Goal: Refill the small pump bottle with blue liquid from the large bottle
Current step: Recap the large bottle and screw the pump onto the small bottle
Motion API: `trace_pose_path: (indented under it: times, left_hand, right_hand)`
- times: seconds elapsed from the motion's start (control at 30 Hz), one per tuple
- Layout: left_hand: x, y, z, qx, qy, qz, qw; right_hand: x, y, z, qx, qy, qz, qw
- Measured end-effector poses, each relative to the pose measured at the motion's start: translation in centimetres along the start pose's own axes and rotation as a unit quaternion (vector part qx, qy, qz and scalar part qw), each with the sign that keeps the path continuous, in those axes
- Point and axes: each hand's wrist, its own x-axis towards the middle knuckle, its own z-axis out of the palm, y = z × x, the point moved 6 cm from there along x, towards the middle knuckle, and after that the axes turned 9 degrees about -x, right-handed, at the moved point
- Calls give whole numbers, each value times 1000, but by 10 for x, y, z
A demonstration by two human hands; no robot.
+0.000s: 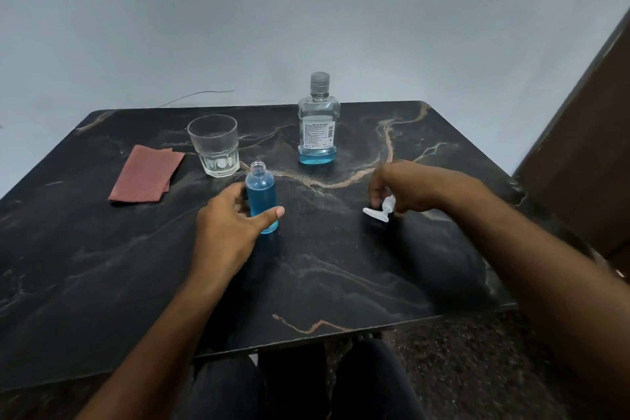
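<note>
Steadying the open, full bottle (261, 201), left hand (227, 219) grips it; right hand (405, 189) pinches pump (381, 209); a nudge could spill it.

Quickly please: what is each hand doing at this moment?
Left hand: holds the small bottle.
Right hand: holds the white pump head.

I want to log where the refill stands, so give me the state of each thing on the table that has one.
small bottle: upright, uncapped, nearly full of blue, held by left hand
pump head: off the bottle, gripped by right hand
large bottle: upright, capped, little blue left
glass: upright, empty
cloth: folded, flat
</note>
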Motion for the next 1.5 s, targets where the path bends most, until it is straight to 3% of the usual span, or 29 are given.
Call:
trace_pose_path:
  times: [0.1,0.2,0.4,0.67,0.83,1.27,1.5]
  left_hand:
    - [1,3,-1,11,11,16,1000]
    - [3,1,1,-2,16,14,1000]
    - [4,1,9,3,9,17,1000]
    - [1,11,17,37,0,38,999]
    - [0,17,18,43,-3,41,998]
    - [-4,28,16,51,3,68,996]
    - [-4,34,16,44,6,79,996]
  right_hand:
    - [3,3,-3,7,42,9,999]
    - [-1,0,-29,29,155,10,988]
    - [-38,-12,-102,243,388,26,889]
    - [-43,-19,-125,512,476,-14,715]
    - [-37,-18,-123,570,468,-21,675]
    - [-19,-32,-105,585,431,-42,686]
    - [2,-63,-78,557,318,-65,764]
